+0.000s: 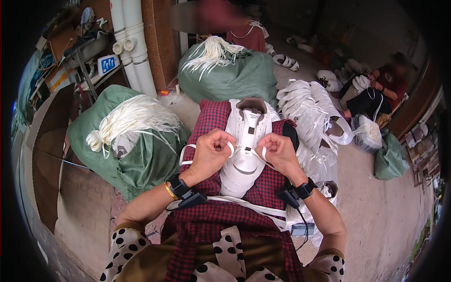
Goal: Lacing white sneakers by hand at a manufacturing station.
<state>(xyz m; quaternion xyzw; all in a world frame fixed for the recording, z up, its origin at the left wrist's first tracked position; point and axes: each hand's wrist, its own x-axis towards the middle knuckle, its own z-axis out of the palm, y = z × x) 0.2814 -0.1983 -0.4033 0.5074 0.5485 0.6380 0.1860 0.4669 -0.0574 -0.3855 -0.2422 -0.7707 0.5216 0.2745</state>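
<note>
A white sneaker [242,171] lies on my lap with its toe toward me and its dark-lined opening facing away. At the left side of its throat, my left hand [212,149] pinches one end of a flat white shoelace [187,155]. My right hand [281,154] pinches the lace's other end on the right side. Between the hands the lace runs across the lower eyelets, below the tongue [251,123]. Under the shoe is a red and black checked apron [213,117]. Both wrists carry black strapped devices.
Bundles of white laces [136,117] rest on a green sack [94,141] at left; another green sack [230,80] stands ahead. Stacked white shoes [305,101] rise close at right. A co-worker [385,89] sits farther right. White pipes [134,42] run up the wall.
</note>
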